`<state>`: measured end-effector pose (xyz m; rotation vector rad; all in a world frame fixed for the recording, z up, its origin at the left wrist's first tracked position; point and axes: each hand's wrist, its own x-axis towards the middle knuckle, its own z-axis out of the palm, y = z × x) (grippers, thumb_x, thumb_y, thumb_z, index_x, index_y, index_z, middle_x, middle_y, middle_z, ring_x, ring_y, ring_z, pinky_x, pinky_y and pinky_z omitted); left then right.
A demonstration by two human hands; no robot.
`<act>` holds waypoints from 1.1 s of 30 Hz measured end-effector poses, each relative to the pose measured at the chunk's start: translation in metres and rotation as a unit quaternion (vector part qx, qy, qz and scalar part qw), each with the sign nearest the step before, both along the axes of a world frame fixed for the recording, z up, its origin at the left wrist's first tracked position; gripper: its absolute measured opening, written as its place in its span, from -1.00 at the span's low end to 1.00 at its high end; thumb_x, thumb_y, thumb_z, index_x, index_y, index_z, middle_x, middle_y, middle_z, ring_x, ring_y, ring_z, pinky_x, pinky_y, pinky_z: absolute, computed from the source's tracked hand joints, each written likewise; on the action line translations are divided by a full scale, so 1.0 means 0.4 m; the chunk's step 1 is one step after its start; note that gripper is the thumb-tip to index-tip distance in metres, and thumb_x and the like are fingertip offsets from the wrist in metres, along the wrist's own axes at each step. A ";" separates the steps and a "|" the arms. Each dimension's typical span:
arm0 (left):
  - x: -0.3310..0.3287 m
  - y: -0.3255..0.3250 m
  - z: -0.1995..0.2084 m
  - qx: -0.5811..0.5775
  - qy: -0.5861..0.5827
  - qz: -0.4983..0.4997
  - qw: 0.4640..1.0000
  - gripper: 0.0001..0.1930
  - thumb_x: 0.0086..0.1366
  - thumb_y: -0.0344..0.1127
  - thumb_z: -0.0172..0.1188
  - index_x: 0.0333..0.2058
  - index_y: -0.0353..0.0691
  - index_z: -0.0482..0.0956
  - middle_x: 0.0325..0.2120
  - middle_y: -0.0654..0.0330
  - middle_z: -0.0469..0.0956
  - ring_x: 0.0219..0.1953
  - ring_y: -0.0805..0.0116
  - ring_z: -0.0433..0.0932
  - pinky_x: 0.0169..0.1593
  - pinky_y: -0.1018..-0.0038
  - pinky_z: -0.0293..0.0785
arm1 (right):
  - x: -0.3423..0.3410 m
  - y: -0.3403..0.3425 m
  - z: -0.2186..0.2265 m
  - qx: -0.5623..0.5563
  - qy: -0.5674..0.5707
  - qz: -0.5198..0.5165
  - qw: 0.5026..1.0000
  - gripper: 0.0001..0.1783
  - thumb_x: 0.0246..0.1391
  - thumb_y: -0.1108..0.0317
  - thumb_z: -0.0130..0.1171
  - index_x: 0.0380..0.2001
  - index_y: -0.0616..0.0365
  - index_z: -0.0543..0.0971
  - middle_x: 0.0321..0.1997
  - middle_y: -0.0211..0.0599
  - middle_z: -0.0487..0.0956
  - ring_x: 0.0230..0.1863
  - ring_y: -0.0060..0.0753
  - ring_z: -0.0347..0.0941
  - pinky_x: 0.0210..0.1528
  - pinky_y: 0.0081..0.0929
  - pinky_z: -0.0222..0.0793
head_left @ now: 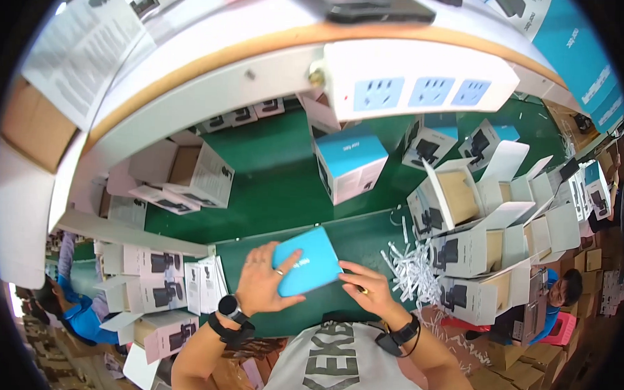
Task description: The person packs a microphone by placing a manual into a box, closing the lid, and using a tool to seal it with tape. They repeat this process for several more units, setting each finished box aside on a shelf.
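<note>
A closed box with a bright blue top (312,262) is in front of me, above the green table. My left hand (259,279) grips it from its left side, with fingers and thumb laid over the blue face. At the box's lower right edge is my right hand (367,290), its fingers bent and fingertips at the edge. A small dark and yellowish thing shows between those fingers, too small to name. Just left of my left hand stand folded white printed papers (206,285).
Open white cartons (461,252) crowd the right side beside a heap of shredded paper strips (416,271). More cartons (144,282) stand at the left. A blue-topped box (351,162) is farther back, under a shelf with a power strip (419,85). People in blue work on both sides.
</note>
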<state>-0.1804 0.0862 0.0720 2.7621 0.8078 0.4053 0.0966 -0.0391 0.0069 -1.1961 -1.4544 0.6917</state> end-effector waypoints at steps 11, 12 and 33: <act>-0.056 0.690 -0.147 0.132 0.066 0.327 0.933 -0.35 0.35 0.12 0.22 0.29 -0.13 0.51 0.11 -0.27 0.50 0.13 -0.35 0.50 0.25 -0.11 0.38 | 0.098 -0.247 -0.254 -0.389 0.405 -0.106 0.821 -0.67 0.48 0.28 0.09 0.18 0.19 0.57 -0.11 -0.32 0.71 -0.39 -0.67 0.44 -0.33 -0.65 0.40; -0.052 0.733 -0.141 0.132 0.016 0.198 0.971 -0.48 0.36 -0.02 0.25 0.19 -0.19 0.61 0.01 -0.17 0.60 0.10 -0.22 0.54 0.22 -0.02 0.45 | 0.094 -0.264 -0.268 -0.385 0.409 -0.105 0.821 -0.67 0.48 0.28 0.09 0.18 0.19 0.57 -0.11 -0.32 0.71 -0.39 -0.67 0.44 -0.33 -0.65 0.40; 0.211 0.607 0.060 0.064 0.264 0.078 0.959 -0.62 0.29 -0.31 0.20 0.08 -0.18 0.68 -0.03 0.02 0.66 0.07 -0.09 0.58 0.25 0.07 0.45 | 0.164 -0.257 -0.317 -0.345 0.373 -0.085 0.857 -0.72 0.45 0.40 0.08 0.13 0.24 0.56 -0.14 -0.33 0.69 -0.38 -0.64 0.42 -0.31 -0.62 0.36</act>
